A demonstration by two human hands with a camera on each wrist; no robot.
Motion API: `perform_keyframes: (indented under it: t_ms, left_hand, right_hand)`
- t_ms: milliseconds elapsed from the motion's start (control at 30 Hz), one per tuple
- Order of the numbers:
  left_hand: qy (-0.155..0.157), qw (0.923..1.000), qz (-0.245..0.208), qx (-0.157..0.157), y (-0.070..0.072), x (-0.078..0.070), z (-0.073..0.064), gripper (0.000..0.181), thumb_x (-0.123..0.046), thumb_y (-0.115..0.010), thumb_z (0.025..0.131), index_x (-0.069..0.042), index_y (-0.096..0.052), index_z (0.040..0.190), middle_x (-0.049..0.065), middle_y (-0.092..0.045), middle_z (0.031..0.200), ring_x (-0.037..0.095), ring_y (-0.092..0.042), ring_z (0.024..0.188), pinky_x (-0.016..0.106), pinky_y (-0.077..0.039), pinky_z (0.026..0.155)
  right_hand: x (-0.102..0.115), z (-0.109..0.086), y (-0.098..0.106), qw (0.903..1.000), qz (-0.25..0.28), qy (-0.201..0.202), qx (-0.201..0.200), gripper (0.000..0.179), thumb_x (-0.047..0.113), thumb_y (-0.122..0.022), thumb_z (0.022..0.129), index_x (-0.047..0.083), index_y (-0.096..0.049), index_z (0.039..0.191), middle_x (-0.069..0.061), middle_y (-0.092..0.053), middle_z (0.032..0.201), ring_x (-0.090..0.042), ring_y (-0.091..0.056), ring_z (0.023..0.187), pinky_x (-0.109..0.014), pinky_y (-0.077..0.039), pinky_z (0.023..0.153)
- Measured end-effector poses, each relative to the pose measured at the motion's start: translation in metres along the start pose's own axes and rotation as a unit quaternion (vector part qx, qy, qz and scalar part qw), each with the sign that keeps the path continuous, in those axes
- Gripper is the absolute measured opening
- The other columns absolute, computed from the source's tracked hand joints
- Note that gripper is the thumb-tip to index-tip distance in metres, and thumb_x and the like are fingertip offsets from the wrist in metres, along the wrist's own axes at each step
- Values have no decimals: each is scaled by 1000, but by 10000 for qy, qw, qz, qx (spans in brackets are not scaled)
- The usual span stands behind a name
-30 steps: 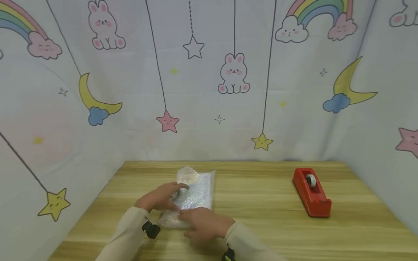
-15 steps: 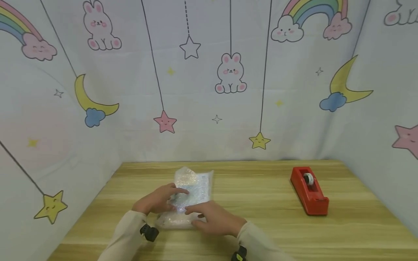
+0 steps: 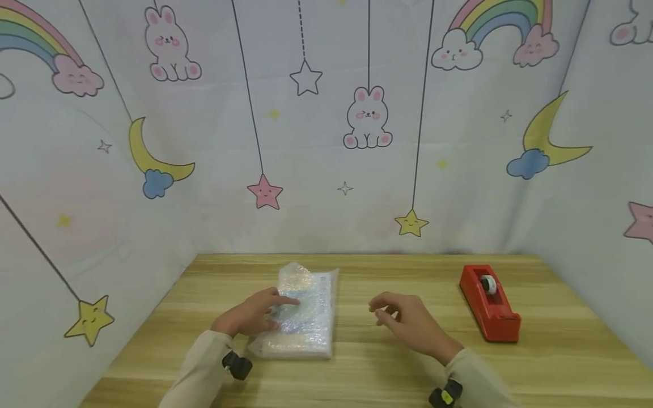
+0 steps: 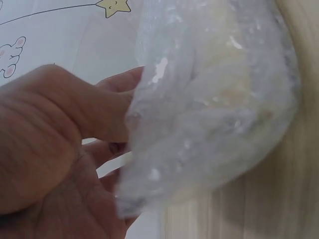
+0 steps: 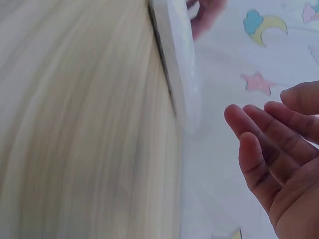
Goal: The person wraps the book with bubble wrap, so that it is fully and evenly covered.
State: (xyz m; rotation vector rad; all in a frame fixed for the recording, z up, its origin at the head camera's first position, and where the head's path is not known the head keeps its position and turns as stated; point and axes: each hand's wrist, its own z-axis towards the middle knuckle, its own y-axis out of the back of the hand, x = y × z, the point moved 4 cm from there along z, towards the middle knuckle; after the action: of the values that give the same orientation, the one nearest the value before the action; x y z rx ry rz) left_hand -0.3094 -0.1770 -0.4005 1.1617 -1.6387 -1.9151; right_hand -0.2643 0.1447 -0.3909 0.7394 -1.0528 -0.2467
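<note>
A flat package (image 3: pixel 308 317) in clear bubble wrap lies on the table left of centre, its far left corner sticking up. My left hand (image 3: pixel 250 311) rests over its left side, the index finger stretched across the top and the thumb nearer me. In the left wrist view crinkled bubble wrap (image 4: pixel 214 109) hides the fingertips of the left hand (image 4: pixel 55 139). My right hand (image 3: pixel 410 323) hovers right of the package, fingers loosely bent. The right wrist view shows nothing in that hand (image 5: pixel 284 154), with the package's edge (image 5: pixel 177 55) some way off.
A red tape dispenser (image 3: pixel 490 303) with a small roll of tape stands at the right on the wood-grain table (image 3: pixel 388 374). Behind and beside the table hangs a white cloth backdrop (image 3: pixel 316 221) printed with rabbits, stars and moons.
My right hand has lifted off the package's near edge and moved right, toward the tape dispenser. The left hand stays on the package, which lies in about the same place.
</note>
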Motion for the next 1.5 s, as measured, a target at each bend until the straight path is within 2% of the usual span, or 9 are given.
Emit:
perform_keyframes:
  t_ms: [333,533,633,733,867,1033,1367,1433,1500]
  left_hand:
    - [21,9999,-77,-111,0,1,-1,54,-8,-75,86,-16,-61,138,8,-55,104,15,-47,88,25,-43,75]
    - [11,9997,-108,-203,0,0,0,52,-10,-77,85,-7,-60,134,10,-57,107,20,-55,93,29,-47,79]
    - [46,9998,-124,-161,0,-1,0,49,-10,-77,85,-5,-59,131,11,-57,108,20,-55,92,30,-47,79]
    - [179,9995,-247,-74,0,-2,0,46,-9,-76,85,-8,-60,128,12,-56,110,21,-55,94,33,-47,80]
    - [280,9992,-279,-23,1,-3,0,40,-8,-76,85,-10,-59,122,12,-54,109,21,-51,94,34,-45,80]
    - [355,9989,-295,-126,1,-3,0,30,-6,-77,83,-9,-60,108,9,-53,104,19,-48,92,33,-43,80]
    - [387,9982,-448,-103,-5,0,1,19,-7,-77,84,-11,-61,94,5,-50,101,17,-46,91,30,-42,78]
    - [404,9983,-403,-105,-6,1,1,19,-7,-77,84,-11,-61,94,5,-50,100,17,-46,91,30,-42,77]
    - [393,9985,-370,-99,-7,0,1,20,-7,-77,84,-11,-61,93,5,-50,100,17,-45,91,30,-42,77]
  right_hand:
    - [-32,-43,79,9843,-1054,-847,-1133,11,17,-65,97,17,-72,107,2,-74,94,-1,-59,69,-23,-46,55]
    - [-54,-71,117,9529,-2156,-715,-2011,8,13,-71,91,10,-73,99,-1,-73,85,3,-53,67,-22,-43,58]
    - [-68,-86,134,9336,-2579,-960,-2297,9,11,-73,86,5,-74,92,-12,-72,87,-9,-57,69,-28,-42,58]
    - [-84,-99,148,9247,-2752,-1482,-2173,17,16,-70,88,0,-74,92,-28,-66,98,-30,-61,76,-40,-45,62]
    - [-99,-109,159,9238,-2724,-1997,-1803,26,19,-64,91,-4,-76,92,-37,-62,106,-46,-61,91,-53,-48,71]
    - [-108,-109,164,9317,-2418,-2387,-1288,33,24,-61,96,-5,-76,99,-33,-68,107,-44,-66,91,-47,-51,70]
    - [-123,-111,166,9327,-618,-3471,-764,37,22,-58,98,-11,-69,112,-37,-55,132,-54,-47,122,-54,-46,92]
    - [-122,-110,166,9318,-442,-3520,-763,37,20,-58,98,-12,-68,111,-36,-58,128,-51,-49,120,-53,-46,91]
    - [-121,-109,167,9297,-352,-3569,-833,40,21,-54,100,-14,-65,115,-32,-63,106,-42,-56,104,-46,-47,84]
